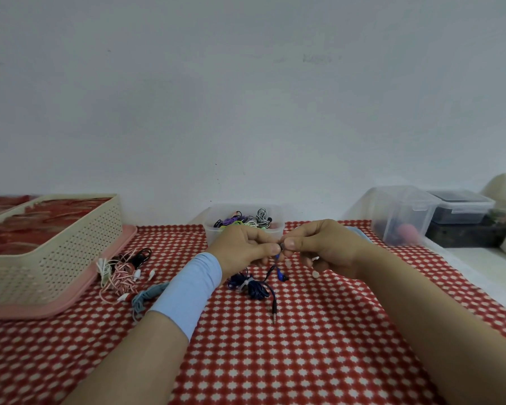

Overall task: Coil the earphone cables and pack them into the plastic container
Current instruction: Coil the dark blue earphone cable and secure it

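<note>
Blue earphone cable (254, 286) is pinched between left hand (240, 247) and right hand (324, 247); coils (246, 221) are packed in plastic container (214, 232); pink-white earphones (120, 276) are left tangled.

Dim, flat light; soft focus (edges bowed, blurred).

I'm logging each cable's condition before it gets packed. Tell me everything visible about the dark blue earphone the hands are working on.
The dark blue earphone has a thin dark blue cord, mostly bunched in a loose bundle held by a pale tie, lying on the red-and-white cloth. Its metal jack plug lies free, pointing toward the person. One strand rises to a dark earbud pinched between the left hand and right hand. A second earbud sits lower, beside the bundle.
</note>
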`<state>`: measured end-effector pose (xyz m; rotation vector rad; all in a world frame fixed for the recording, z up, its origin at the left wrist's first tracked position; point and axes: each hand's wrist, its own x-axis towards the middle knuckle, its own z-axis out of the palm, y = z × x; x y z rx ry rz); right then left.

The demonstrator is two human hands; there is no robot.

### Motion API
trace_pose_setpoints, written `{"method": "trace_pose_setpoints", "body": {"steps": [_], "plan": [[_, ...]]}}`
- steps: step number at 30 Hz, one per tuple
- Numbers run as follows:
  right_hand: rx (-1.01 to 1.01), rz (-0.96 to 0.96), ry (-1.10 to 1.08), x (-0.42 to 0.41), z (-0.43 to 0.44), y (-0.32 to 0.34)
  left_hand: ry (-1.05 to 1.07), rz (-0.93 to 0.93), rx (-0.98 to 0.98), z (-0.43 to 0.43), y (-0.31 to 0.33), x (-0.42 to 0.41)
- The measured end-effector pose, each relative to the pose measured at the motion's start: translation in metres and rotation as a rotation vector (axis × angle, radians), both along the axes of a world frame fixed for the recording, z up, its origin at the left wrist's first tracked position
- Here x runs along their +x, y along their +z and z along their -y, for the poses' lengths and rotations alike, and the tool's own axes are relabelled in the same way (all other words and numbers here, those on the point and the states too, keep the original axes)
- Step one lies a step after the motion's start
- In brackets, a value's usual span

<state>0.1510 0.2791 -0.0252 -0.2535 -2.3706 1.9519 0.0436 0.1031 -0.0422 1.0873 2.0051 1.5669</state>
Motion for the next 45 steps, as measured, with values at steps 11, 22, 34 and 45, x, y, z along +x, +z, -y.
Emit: {"method": "trace_pose_setpoints", "body": {"steps": [11,22,34,45], "plan": [[-0.125,-0.033,0.056,0.008,-0.002,0.007,-0.03,0.189,0.099,-0.008,0.002,0.009],[-0.145,-0.122,-0.005,0.008,0.004,0.012,-0.01,0.296,0.222,-0.006,0.01,0.007],[-0.128,-0.05,-0.018,0.007,0.007,0.011,0.037,0.146,0.163,-0.004,0.006,0.006],[-0.13,-0.042,-0.064,0.005,0.006,0.006,0.022,0.158,0.134,-0.006,0.003,0.006]]}}
